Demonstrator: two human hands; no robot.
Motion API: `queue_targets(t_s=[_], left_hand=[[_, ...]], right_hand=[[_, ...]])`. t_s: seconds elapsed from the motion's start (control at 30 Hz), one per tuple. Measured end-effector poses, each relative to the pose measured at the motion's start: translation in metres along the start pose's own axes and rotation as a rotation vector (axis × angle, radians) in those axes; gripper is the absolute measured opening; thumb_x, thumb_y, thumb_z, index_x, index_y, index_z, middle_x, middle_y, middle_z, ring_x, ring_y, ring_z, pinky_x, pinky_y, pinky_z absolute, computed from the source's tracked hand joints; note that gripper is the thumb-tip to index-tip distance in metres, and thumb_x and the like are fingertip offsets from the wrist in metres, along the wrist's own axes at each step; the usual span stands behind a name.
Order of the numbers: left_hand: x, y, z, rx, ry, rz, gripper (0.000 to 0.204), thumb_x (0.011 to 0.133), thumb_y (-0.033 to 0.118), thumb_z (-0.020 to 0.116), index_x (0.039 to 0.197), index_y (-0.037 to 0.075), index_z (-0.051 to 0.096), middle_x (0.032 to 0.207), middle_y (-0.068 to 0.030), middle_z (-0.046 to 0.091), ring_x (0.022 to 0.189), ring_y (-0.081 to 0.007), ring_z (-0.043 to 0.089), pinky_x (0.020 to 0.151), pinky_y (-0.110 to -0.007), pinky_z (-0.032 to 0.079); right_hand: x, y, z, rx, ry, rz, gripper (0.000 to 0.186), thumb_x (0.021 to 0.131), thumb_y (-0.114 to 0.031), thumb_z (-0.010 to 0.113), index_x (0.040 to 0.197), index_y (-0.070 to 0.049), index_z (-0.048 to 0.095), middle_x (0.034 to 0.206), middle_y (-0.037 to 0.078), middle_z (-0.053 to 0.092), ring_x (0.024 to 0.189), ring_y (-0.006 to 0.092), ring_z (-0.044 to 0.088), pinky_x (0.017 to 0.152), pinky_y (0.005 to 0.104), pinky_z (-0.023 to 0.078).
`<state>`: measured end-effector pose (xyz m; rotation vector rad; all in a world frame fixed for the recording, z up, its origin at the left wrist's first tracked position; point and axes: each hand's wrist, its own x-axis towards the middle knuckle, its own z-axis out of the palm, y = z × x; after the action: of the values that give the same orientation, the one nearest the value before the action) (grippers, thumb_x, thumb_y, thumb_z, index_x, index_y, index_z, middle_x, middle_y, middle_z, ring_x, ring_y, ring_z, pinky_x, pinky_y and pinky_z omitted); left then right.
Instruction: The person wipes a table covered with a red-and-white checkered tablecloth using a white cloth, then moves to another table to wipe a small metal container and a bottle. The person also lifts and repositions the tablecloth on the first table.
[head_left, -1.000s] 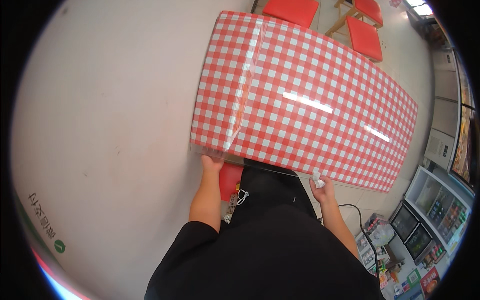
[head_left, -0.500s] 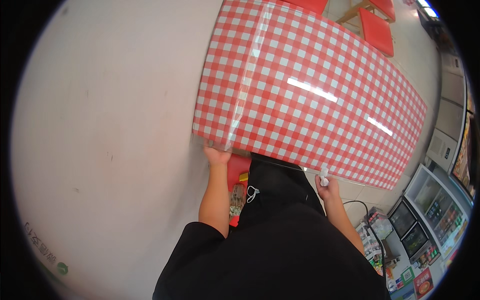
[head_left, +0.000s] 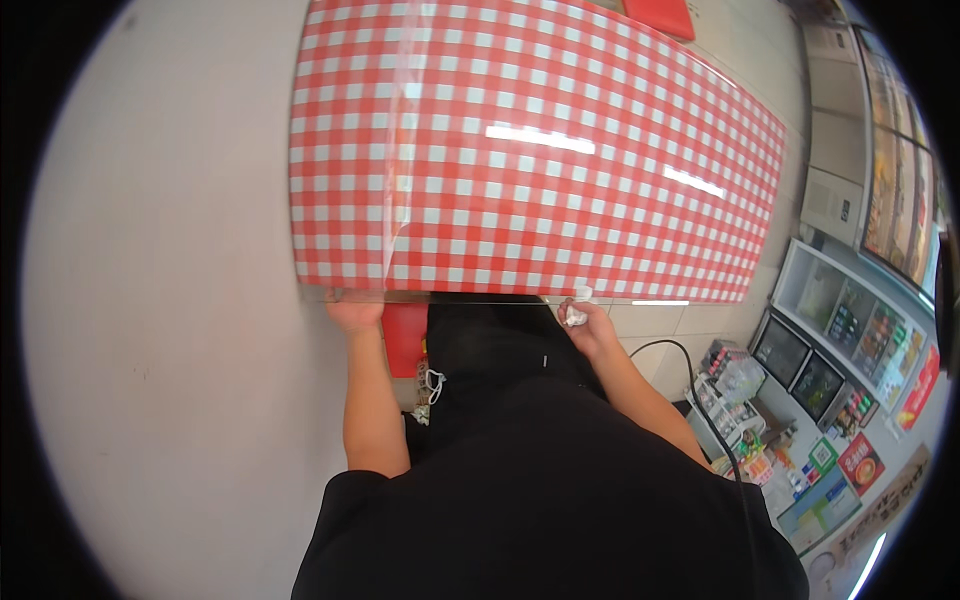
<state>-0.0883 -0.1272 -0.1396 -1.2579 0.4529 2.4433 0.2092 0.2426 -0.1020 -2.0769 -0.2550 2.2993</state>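
Table (head_left: 620, 215), oblong and red-and-white checked under a glossy clear plastic sheet (head_left: 402, 130), with both hands at its near edge.
Straight ahead of the black-clad person, its long axis runs left to right; the left end lies close beside a smooth pale wall (head_left: 180, 250), while pale tiled floor (head_left: 650, 320) shows past the near right edge. Left hand (head_left: 355, 312) sits partly behind the sheet's overhang, its finger spread impossible to tell; right hand (head_left: 592, 328) has fingers closed on crumpled white tissue (head_left: 576, 316).

View shifted around the bench (head_left: 560, 225)
Beyond it, fewer red stools (head_left: 661, 16) show; off its near-right corner, a light strip (head_left: 867, 567) appears.
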Motion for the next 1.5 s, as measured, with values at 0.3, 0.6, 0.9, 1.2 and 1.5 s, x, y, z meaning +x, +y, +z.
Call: queue_targets(t_s=[0.3,0.6,0.9,1.2,1.5], left_hand=[[-0.032,0.025,-0.011,0.231,0.450,0.038,0.065,0.105,0.059,0.048,0.138,0.003,0.048,0.135,-0.0127,0.053,0.127,-0.0257,0.053,0.117,-0.052,0.039],[-0.037,0.020,0.016,0.304,0.519,0.036,0.042,0.100,0.038,0.060,0.122,0.004,0.051,0.112,-0.0099,0.057,0.100,-0.0240,0.060,0.110,-0.049,0.047],[-0.030,0.032,-0.009,0.252,0.432,0.043,0.028,0.096,0.031,0.057,0.103,0.005,0.053,0.101,-0.0111,0.059,0.092,-0.0266,0.060,0.101,-0.051,0.053],[-0.029,0.036,-0.066,0.677,0.281,0.154,0.052,0.109,0.055,0.050,0.116,0.005,0.062,0.110,-0.0122,0.071,0.102,-0.0272,0.072,0.088,-0.039,0.060],[-0.026,-0.006,-0.070,0.938,0.274,0.116,0.067,0.103,0.058,0.063,0.140,0.003,0.053,0.130,-0.0167,0.065,0.112,-0.0287,0.069,0.095,-0.040,0.058]], right_hand=[[-0.002,0.006,-0.010,-0.197,0.024,-0.116,0.030,0.100,0.000,0.049,0.130,0.001,0.053,0.112,0.017,0.065,0.096,0.0287,0.069,0.081,0.0420,0.063],[0.023,0.005,-0.024,-0.653,0.175,-0.181,0.027,0.089,-0.006,0.056,0.112,0.007,0.062,0.094,0.016,0.066,0.075,0.0265,0.068,0.067,0.0407,0.058],[-0.004,0.027,0.024,-0.094,-0.171,0.153,0.038,0.098,-0.013,0.063,0.131,0.004,0.055,0.114,0.018,0.069,0.101,0.0317,0.070,0.085,0.0421,0.062],[-0.024,0.037,0.063,0.063,-0.041,0.113,0.047,0.095,0.003,0.058,0.140,0.009,0.047,0.131,0.023,0.063,0.122,0.0413,0.065,0.105,0.0451,0.060],[-0.029,0.033,0.066,0.003,0.029,0.148,0.043,0.095,0.003,0.056,0.137,0.006,0.047,0.132,0.023,0.060,0.118,0.0400,0.067,0.094,0.0400,0.065]])
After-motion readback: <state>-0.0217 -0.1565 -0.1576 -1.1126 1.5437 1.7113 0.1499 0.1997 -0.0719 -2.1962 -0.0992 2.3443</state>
